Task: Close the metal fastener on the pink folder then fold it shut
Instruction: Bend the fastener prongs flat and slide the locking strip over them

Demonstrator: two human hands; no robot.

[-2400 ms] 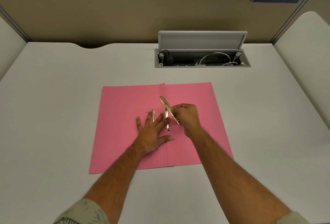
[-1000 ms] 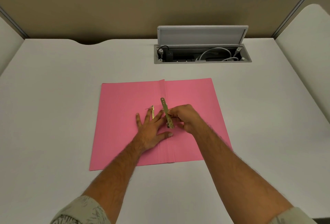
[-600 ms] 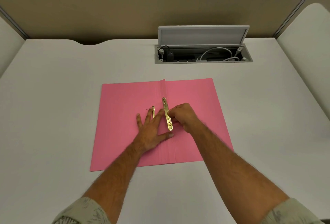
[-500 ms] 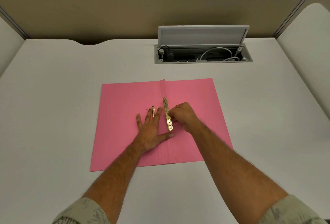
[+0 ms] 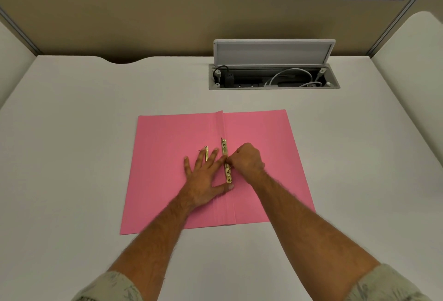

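Pink folder [image 5: 172, 181] lies open flat on desk, gold fastener bar [image 5: 225, 159] along spine.

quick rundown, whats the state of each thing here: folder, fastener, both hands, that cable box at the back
pink folder: open, lying flat on the desk
metal fastener bar: lying along the spine crease
loose brass prong: flat on the left flap, between the fingers
left hand: open, palm pressed flat on the folder
right hand: fingertips pinched on the bar
cable box lid: raised, cables visible inside
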